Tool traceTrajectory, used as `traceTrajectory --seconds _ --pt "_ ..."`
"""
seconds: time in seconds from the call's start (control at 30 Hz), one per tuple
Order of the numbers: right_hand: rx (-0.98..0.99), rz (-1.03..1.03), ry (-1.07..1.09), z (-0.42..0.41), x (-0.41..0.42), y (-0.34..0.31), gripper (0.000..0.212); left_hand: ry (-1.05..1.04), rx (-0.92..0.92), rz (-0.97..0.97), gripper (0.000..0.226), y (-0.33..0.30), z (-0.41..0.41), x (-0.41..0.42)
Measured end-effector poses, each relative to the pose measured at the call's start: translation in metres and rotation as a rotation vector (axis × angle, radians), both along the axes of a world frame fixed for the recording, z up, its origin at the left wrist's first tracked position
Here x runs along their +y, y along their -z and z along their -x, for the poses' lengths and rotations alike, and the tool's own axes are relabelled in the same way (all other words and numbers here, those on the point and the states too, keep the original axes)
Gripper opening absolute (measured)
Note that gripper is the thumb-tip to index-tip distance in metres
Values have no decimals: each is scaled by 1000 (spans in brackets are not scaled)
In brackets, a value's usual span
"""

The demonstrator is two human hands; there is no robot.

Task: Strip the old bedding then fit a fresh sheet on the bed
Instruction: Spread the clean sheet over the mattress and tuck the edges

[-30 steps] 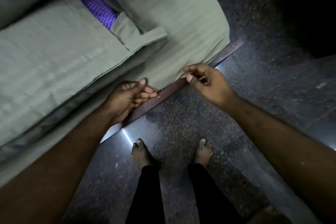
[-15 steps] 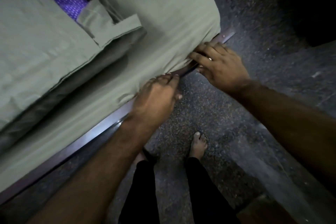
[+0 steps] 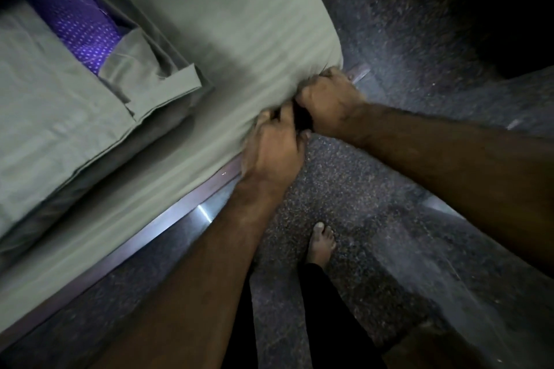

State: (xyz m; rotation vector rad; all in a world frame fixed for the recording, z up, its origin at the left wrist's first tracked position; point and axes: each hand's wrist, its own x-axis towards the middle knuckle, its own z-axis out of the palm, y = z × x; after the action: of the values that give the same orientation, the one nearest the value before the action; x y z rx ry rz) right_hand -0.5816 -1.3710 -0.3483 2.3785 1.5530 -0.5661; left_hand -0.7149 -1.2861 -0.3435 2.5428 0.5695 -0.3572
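A grey-green sheet point(image 3: 227, 39) covers the mattress and hangs over its near edge and corner. My left hand point(image 3: 272, 147) grips the sheet's lower edge against the mattress side, fingers curled into the cloth. My right hand point(image 3: 329, 99) grips the sheet at the mattress corner just beside it, fingers bunched into the fabric. A folded grey-green cloth point(image 3: 60, 99) lies on top of the bed at left, with a purple dotted cloth point(image 3: 87, 30) showing behind it.
The dark wooden bed frame rail point(image 3: 168, 222) runs diagonally below the mattress. My bare foot point(image 3: 322, 241) stands on the dark speckled floor point(image 3: 374, 204) close to the frame. The far right is in deep shadow.
Both hands have moved up to the mattress corner and closed on the sheet's edge. The view has shifted closer to the bed corner.
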Motion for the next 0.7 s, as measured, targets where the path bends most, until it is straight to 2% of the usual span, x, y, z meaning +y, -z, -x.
traceTrajectory --seconds 0.07,0.13,0.27,0.37,0.53,0.63,0.7 --pt "135 -12 -9 -10 -11 8 49 -105 32 108 40 2 -19 7" --pt "272 -13 -16 -22 -17 9 55 -158 70 181 34 5 -29 14" --pt "410 -90 48 -32 -17 6 72 -51 27 340 35 23 -26 32" --pt "388 -322 109 -20 -25 11 58 -43 -100 516 40 30 -25 41" --pt "354 -423 200 -11 -24 13 51 4 -141 392 39 45 -23 40" --pt "380 -468 163 -14 -27 11 40 175 -190 435 40 49 -20 55" --pt "375 -490 142 -12 -26 9 38 194 -219 469 37 54 -16 59"
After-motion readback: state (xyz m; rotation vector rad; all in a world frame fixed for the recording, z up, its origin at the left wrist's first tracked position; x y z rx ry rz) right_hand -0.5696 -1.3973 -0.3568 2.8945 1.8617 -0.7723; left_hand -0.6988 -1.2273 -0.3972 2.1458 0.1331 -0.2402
